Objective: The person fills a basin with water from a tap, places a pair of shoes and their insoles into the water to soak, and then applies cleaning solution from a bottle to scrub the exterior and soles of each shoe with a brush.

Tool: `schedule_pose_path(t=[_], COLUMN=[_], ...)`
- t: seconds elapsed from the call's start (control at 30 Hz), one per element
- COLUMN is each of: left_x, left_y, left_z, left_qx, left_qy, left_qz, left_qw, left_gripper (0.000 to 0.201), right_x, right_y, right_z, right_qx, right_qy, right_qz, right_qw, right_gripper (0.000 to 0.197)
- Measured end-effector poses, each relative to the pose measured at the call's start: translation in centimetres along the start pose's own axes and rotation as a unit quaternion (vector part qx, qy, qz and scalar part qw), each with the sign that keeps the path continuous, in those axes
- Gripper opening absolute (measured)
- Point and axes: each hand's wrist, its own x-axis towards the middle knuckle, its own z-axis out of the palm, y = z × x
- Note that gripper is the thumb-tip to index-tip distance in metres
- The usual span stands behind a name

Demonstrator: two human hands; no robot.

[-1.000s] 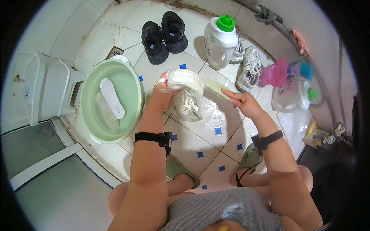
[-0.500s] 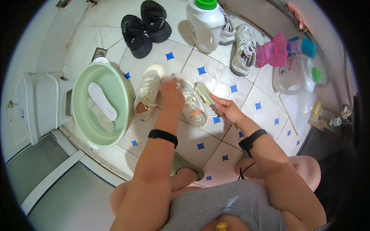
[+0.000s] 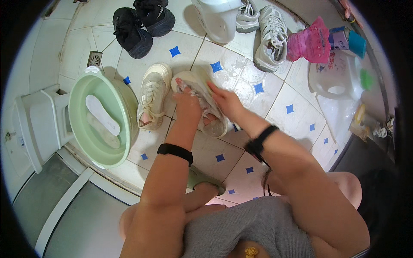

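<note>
Head view: one cream shoe [image 3: 209, 108] was grasped by the left hand [image 3: 189, 103]; at its right side, one pale, blurred brush [image 3: 203, 77] was gripped by the right hand [image 3: 228, 103]. Left of the grip, one matching shoe [image 3: 151, 91] was seen — then one green basin [image 3: 129, 101] holding two insoles [image 3: 103, 115].

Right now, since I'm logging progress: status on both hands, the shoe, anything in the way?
Left hand on cream shoe. Right hand holding brush, blurred, at shoe's right side. Matching shoe close on the left, seemingly not blocking.
</note>
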Motion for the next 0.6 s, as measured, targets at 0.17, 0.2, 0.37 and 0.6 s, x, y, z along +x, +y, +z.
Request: schedule_pose_path(t=[0.17,0.2,0.37,0.6], left_x=[0.5,1.0,0.6,0.9], left_y=[-0.1,-1.7,1.9,1.8], left_z=[1.4,2.2,1.0,0.6], left_qx=[0.253,0.156,0.023,-0.003], left_qy=[-0.006,0.039,0.000,0.016], left_qz=[0.107,0.063,0.007,-0.084], left_qw=[0.962,0.985,1.000,0.996], left_gripper=[0.075,0.092,0.094,0.095], right_x=[-7.6,-6.0,2.2,-7.2], right_y=[8.2,5.7,-1.2,3.6], right_z=[-0.8,-0.1,-1.2,-0.7], right_qx=[0.073,0.044,-0.017,-0.038], right_qy=[-0.010,0.004,0.015,0.014], right_qz=[-0.048,-0.062,-0.028,-0.032], right_qw=[0.996,0.997,0.999,0.999], right_gripper=[0.042,0.041,0.041,0.043])
